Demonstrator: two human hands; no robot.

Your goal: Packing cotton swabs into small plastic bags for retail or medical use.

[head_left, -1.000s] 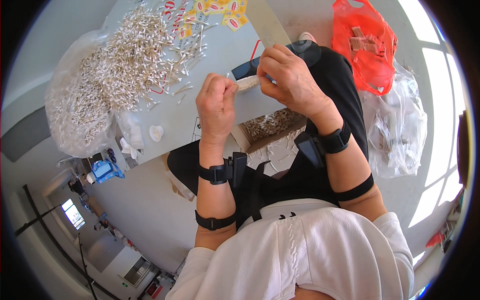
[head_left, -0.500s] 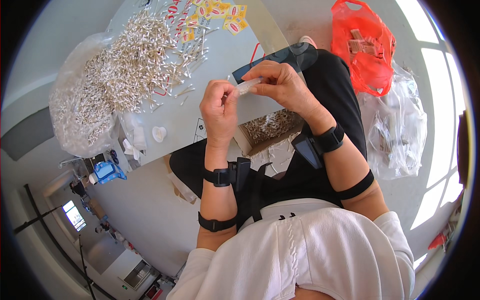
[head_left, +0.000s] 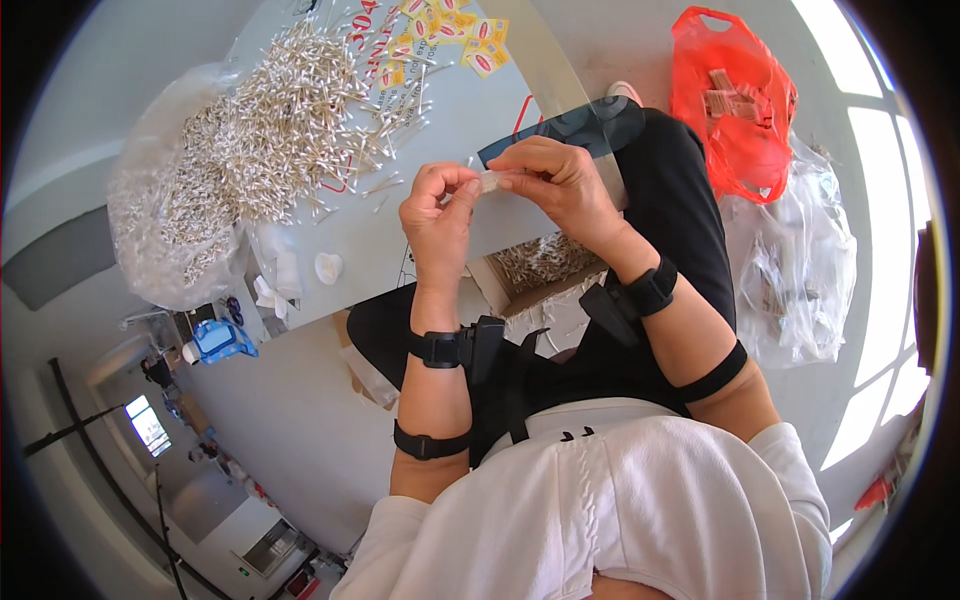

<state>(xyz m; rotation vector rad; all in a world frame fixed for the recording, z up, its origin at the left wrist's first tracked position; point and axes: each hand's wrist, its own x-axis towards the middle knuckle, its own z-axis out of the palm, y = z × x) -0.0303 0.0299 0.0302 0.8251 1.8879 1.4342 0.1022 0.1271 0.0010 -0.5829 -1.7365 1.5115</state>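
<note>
Between my two hands, above the near edge of the table (head_left: 440, 110), is a small clear plastic bag (head_left: 490, 182) with a whitish look. My left hand (head_left: 440, 205) pinches its left end between thumb and fingers. At the other end, the thumb and forefinger of my right hand (head_left: 562, 185) are closed on it. The fingers cover much of the bag, so I cannot tell what is inside. A big heap of cotton swabs (head_left: 290, 120) spreads over the table to the left, some of them loose near my left hand. Yellow printed labels (head_left: 485, 45) lie at the far side.
A large clear bag (head_left: 140, 230) holds part of the heap. Below the table edge, a cardboard box (head_left: 490, 285) contains more swabs. On the right are a red plastic bag (head_left: 700, 60) with small packs and a clear bag (head_left: 800, 290). A white round piece (head_left: 328, 267) sits near the left corner.
My fingers have come closer together, and less of the small plastic bag shows between them. The whole view has shifted slightly.
</note>
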